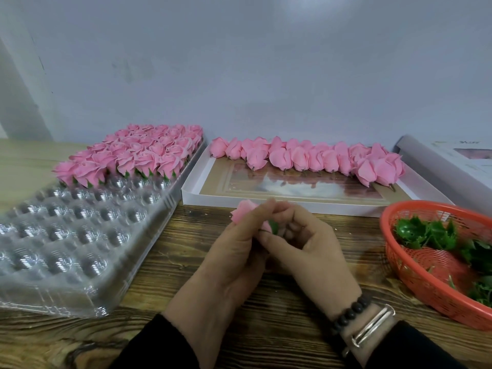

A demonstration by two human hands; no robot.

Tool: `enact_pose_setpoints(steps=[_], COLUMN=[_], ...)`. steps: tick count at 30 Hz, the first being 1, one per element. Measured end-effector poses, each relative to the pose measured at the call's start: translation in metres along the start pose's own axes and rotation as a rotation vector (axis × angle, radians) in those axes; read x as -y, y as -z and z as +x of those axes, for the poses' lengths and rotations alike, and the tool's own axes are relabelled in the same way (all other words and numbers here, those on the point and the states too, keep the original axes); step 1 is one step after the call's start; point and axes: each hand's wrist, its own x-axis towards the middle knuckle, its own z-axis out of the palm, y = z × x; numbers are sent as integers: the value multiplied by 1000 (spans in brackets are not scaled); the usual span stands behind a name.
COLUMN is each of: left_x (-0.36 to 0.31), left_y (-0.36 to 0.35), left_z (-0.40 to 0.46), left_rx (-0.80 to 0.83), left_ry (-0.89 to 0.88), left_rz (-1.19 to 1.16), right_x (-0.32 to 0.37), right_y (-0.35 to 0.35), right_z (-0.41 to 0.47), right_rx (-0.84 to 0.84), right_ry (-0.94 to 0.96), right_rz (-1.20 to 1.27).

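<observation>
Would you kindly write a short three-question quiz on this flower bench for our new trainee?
1. True or false: the red basket holds pink flower heads.
2. Where do the flower heads without green bases lie? A) white box B) red basket C) nowhere in view
3. Fill in: the left hand and right hand together hold one ___ bloom.
Key: 1 false, it holds green leaf pieces; 2 A; 3 pink.

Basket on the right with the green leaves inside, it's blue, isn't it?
Not blue: the basket is red-orange. The rest is right. The head view shows it on the right of the wooden table, with the green leaves inside.
</observation>
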Motion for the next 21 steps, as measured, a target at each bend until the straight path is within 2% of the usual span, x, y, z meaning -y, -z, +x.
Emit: enact_pose_setpoints(steps=[3,8,11,17,21], left_x=[2,4,6,4,4], left_y=[1,2,2,2,1], left_z=[2,3,3,4,3], left_rx=[-46,-64,-73,-64,-79], left_ry=[-31,-76,-65,-17,-54], left_rz=[-9,-75,-34,-2,-46], right_x=[1,-5,-3,1,-2], right_y=[-1,-5,-6,-1,-4], right_z=[0,0,0,0,-1], right_rx=[68,-50,-48,31,1], right_ry=[-5,-16,20,-81,-57], right_rz=[13,-165,-234,-121,-182])
